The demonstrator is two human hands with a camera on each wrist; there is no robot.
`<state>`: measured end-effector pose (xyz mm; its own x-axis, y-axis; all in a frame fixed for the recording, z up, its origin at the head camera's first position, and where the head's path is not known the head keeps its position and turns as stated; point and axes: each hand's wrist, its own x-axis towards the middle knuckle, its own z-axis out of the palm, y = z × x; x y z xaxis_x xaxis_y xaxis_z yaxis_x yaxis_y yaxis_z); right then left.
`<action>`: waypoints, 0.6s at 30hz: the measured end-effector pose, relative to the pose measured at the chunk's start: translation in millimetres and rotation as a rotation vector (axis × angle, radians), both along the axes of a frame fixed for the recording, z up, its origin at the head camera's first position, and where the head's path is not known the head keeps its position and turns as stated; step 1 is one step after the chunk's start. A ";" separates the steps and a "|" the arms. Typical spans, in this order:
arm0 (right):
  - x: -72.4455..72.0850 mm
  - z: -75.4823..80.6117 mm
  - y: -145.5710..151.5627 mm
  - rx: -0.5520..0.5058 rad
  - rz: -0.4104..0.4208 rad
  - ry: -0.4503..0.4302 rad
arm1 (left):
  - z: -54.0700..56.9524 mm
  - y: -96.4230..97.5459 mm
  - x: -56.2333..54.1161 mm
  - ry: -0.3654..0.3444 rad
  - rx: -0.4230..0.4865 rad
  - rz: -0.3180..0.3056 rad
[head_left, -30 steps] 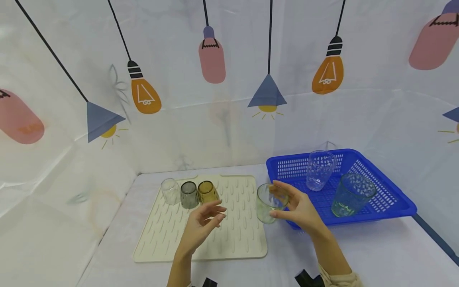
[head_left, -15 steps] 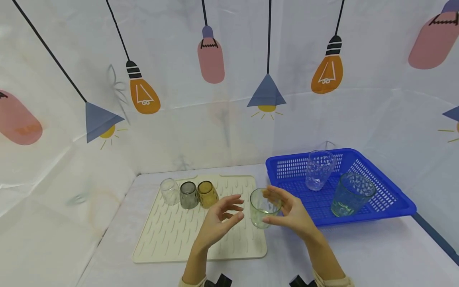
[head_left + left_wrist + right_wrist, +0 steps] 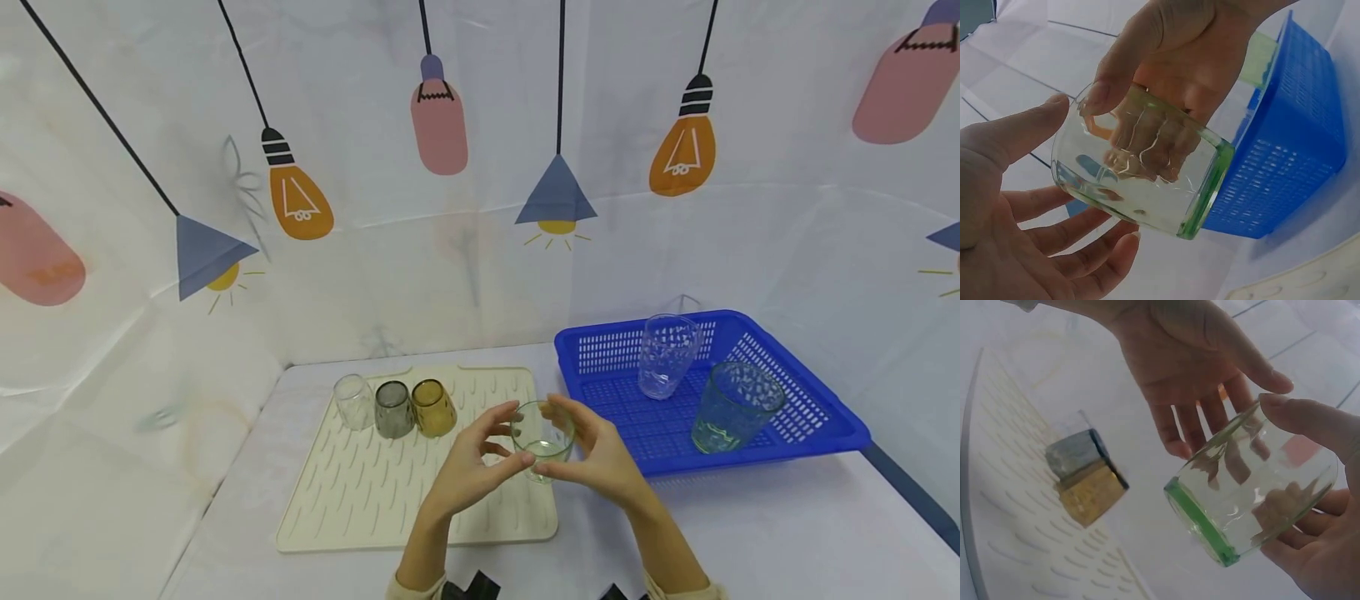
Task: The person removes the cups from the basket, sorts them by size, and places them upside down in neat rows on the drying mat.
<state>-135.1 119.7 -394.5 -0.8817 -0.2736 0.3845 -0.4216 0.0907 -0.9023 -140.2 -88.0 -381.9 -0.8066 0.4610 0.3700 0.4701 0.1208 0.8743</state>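
White sheeting (image 3: 480,292) printed with hanging lamps stands behind a white-covered table (image 3: 757,533). Just in front of it, at the right edge of the mat (image 3: 360,508) as the head view shows it, a green-tinted glass (image 3: 542,435) is held mouth upward. The right hand (image 3: 603,454) grips it, thumb and fingers curled round the wall near the rim. On its left, the left hand (image 3: 480,462) has its fingers relaxed and apart; whether the tips touch, I cannot tell.

Smooth glass could slip if the right fingers loosened before the left had hold; a drop might chip it on the table or the mat's edge. Moved too far left, it could knock the amber glass (image 3: 432,408), which seems to touch the grey glass (image 3: 394,410), with a clear glass (image 3: 353,403) just beside: 1 bump might topple all 3. Farther right, a careless forearm could jolt the blue basket (image 3: 813,383), making its 2 tilted tumblers (image 3: 738,408) roll together.
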 end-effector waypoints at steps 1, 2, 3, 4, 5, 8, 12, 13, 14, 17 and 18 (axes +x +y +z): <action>0.2 -0.1 -1.0 0.010 -0.008 0.005 | 0.7 0.8 0.1 -0.003 -0.009 0.005; 0.4 -0.2 -1.9 0.019 -0.014 0.012 | 1.3 1.7 0.2 -0.006 -0.020 0.014; 0.5 -0.1 -2.9 0.028 -0.019 0.017 | 1.9 2.7 0.4 -0.008 -0.034 0.023; 0.8 -0.1 -3.8 0.041 -0.022 0.023 | 2.8 3.5 0.6 -0.011 -0.048 0.030; 1.0 0.1 -4.6 0.050 -0.024 0.032 | 3.4 4.4 0.7 -0.011 -0.067 0.037; 1.9 -0.5 -6.7 0.080 -0.025 0.058 | 5.5 6.8 0.9 0.001 -0.136 0.051; 2.7 -2.8 -9.6 0.146 -0.054 0.107 | 7.4 8.8 1.0 0.037 -0.242 0.062; 2.8 -3.5 -10.4 0.170 -0.067 0.126 | 8.0 9.2 1.1 0.047 -0.269 0.065; 2.8 -4.2 -11.4 0.194 -0.080 0.146 | 8.7 9.8 1.1 0.052 -0.296 0.070; 3.8 -5.0 -15.1 0.256 -0.110 0.197 | 11.6 11.8 1.6 0.057 -0.373 0.087; 4.4 -5.1 -16.4 0.275 -0.116 0.207 | 12.9 12.7 2.0 0.052 -0.399 0.092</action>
